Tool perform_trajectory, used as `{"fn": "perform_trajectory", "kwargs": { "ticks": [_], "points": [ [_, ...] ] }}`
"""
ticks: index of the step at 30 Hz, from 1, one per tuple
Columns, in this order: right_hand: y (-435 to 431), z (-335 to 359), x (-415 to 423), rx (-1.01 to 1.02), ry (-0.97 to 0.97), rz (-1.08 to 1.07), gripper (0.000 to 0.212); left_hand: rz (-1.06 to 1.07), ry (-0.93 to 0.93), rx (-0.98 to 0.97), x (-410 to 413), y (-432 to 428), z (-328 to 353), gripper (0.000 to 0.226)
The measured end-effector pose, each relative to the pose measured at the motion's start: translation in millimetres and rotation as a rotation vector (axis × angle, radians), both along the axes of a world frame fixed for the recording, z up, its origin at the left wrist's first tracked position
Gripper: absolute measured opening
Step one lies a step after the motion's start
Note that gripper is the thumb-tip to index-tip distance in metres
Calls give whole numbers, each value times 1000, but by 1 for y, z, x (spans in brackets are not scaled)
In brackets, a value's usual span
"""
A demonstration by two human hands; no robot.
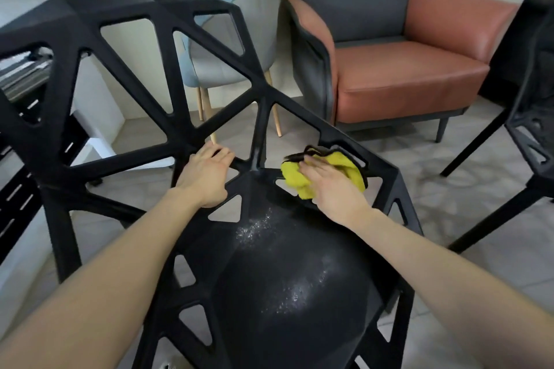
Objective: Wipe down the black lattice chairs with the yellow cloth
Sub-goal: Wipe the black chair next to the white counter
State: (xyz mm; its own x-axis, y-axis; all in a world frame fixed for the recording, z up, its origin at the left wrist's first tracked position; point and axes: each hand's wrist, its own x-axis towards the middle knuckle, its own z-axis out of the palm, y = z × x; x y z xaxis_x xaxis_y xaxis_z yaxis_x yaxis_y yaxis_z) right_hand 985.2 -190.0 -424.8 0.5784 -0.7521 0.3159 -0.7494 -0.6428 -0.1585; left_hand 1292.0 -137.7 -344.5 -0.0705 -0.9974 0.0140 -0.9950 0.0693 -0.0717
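Crumpled yellow cloth [295, 186] sits on the white-speckled black lattice chair [269, 293]

against the wall — a brown leather armchair [404, 69] beside a blue-grey chair [239, 39] on wooden legs

Yellow cloth [326, 177], black chair [287, 293]
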Motion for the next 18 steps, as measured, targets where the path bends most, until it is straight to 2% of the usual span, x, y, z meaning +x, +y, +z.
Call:
{"fn": "perform_trajectory", "kwargs": {
  "ticks": [2,5,6,7,9,11,13,15,18],
  "points": [
    [2,14,16,26,-65,-21,44,-20,1,-5,0,1,-1,82],
    [-8,61,59,-123,-554,-175,42,-43,-7,-31,-1,0,-2,81],
    [-17,75,75,-199,-618,-201,44,-50,-4,-32,1,-1,-2,82],
    [-29,80,90,-265,-586,-207,47,-59,-1,-37,2,-1,-2,84],
    [-44,73,117,-304,-404,-184,51,-74,-16,-59,2,0,-3,87],
    [-36,43,134,-247,-166,-161,53,-58,-28,-38,-1,1,-2,88],
    [-8,9,139,-144,-24,-96,49,-38,-13,-9,-1,1,-2,90],
    [-2,13,137,-86,-58,-35,33,-27,14,-5,1,1,-4,93],
    [-40,67,133,-212,-231,-193,21,-47,-13,-1,2,1,-5,93]
  ]
}}
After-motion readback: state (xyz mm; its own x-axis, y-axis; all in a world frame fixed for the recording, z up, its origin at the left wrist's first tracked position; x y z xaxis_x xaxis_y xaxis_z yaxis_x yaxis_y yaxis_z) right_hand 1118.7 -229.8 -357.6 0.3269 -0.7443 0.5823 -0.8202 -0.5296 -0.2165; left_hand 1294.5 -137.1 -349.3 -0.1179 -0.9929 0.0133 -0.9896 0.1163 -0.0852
